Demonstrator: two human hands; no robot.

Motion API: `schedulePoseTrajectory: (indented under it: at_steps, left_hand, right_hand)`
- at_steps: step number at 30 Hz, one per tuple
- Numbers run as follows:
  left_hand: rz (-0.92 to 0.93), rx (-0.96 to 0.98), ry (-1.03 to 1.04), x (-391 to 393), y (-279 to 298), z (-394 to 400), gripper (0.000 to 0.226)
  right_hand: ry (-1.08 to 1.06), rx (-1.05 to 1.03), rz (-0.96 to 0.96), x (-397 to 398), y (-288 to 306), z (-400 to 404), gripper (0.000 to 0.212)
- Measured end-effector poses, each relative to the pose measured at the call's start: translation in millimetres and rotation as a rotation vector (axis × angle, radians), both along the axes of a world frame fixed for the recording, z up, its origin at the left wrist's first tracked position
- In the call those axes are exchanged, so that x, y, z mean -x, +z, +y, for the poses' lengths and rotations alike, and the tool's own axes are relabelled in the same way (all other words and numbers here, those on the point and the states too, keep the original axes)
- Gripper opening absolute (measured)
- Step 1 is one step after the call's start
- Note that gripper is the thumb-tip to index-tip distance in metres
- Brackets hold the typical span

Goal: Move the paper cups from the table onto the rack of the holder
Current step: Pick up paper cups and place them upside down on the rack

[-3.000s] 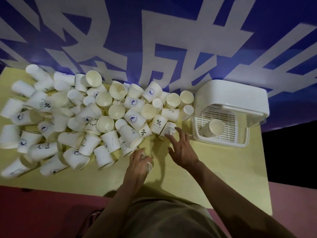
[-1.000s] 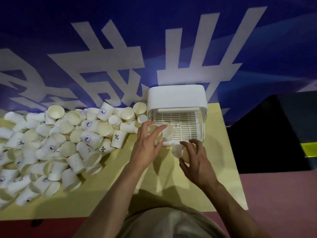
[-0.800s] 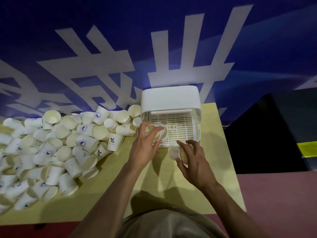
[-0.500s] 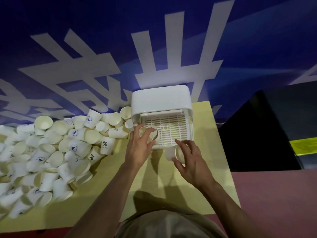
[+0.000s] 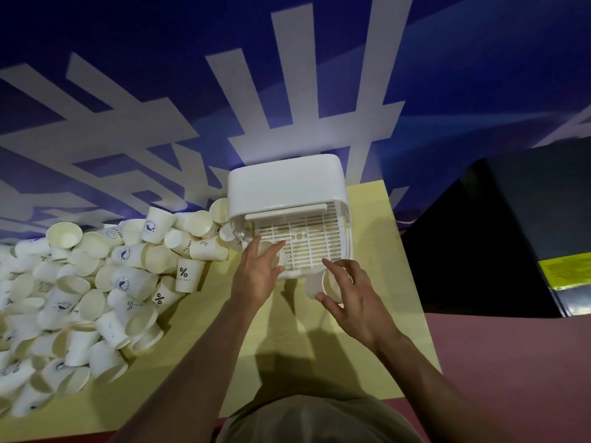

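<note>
A white plastic cup holder [image 5: 287, 183] stands at the table's far right, its slotted rack [image 5: 307, 241] open toward me. My left hand [image 5: 259, 273] reaches over the rack's front left corner, fingers around a white paper cup [image 5: 271, 252] resting on the rack. My right hand [image 5: 348, 298] holds another paper cup [image 5: 315, 284] on its side just in front of the rack's near edge. A large heap of paper cups [image 5: 96, 282], some printed with logos, covers the left of the yellow table [image 5: 319, 346].
A blue wall with big white characters rises directly behind the table. A dark cabinet with a yellow label [image 5: 566, 271] stands to the right. The table's right edge [image 5: 412, 282] runs close beside the holder; reddish floor lies beyond it.
Both hands left the cup heap and came to the holder, each with a cup. In the last second the left hand pushed its cup further onto the rack; the right stayed before the rack.
</note>
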State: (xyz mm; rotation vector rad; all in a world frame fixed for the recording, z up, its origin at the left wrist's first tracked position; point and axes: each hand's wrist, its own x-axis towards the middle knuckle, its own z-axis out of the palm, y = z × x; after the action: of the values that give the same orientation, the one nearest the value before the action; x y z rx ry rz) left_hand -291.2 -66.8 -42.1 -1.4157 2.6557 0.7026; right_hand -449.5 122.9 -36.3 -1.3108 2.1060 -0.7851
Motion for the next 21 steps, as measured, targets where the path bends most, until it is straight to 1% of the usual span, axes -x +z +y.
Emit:
schedulePoseTrajectory:
  at_steps: [5,10,14,17,21]
  left_hand:
    - [-0.003,-0.016,-0.017,12.0,0.1,4.7,0.055]
    - [-0.031,-0.023,-0.002,12.7,3.9,17.1,0.075]
    - [0.029,0.018,0.057,-0.3,13.3,27.2,0.082]
    - [0.112,0.012,0.167,-20.4,23.6,37.5,0.08]
    - [0.164,-0.027,0.258,-55.8,32.5,42.8,0.069]
  right_hand:
    - [0.054,-0.006,0.023,3.6,0.0,-10.6,0.068]
    - [0.054,0.045,0.034,12.1,9.3,-18.8,0.067]
    - [0.044,0.084,0.023,14.0,18.3,-23.9,0.064]
    - [0.061,0.139,0.005,10.7,25.6,-27.8,0.061]
    - [0.088,0.255,0.03,0.4,37.5,-45.2,0.059]
